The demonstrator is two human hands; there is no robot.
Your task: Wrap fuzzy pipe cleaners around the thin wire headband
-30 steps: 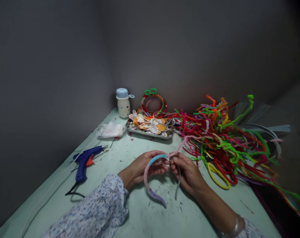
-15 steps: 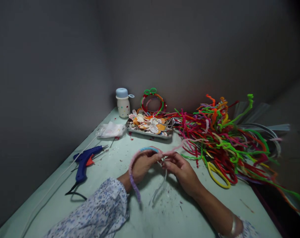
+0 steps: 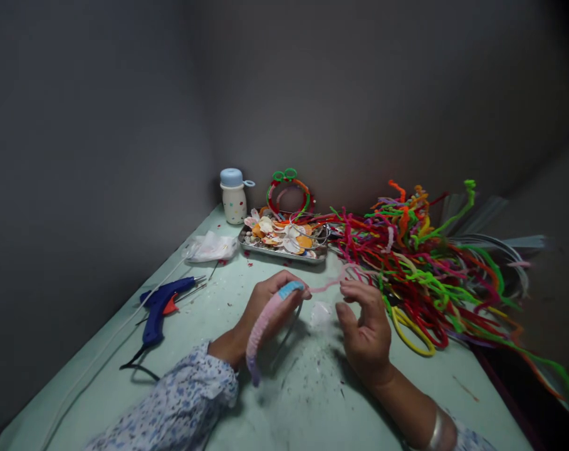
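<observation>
My left hand [image 3: 261, 308] grips a curved headband [image 3: 264, 326] wrapped in pink, blue and purple pipe cleaner, holding it on edge above the pale green table [image 3: 313, 394]. My right hand [image 3: 366, 326] is to its right, fingers curled, pinching the free end of a pink pipe cleaner [image 3: 329, 285] that runs from the headband's blue top. The bare part of the headband hangs blurred behind my left hand.
A blue glue gun [image 3: 160, 307] with its cord lies at left. At the back stand a spotted bottle [image 3: 234, 197], a metal tray [image 3: 284, 241] of paper shapes and a finished headband [image 3: 289, 191]. A heap of coloured pipe cleaners [image 3: 420, 263] fills the right side.
My left hand has turned the headband from flat to on edge and moved it left. My right hand has pulled the pink pipe cleaner out to the right and lifted.
</observation>
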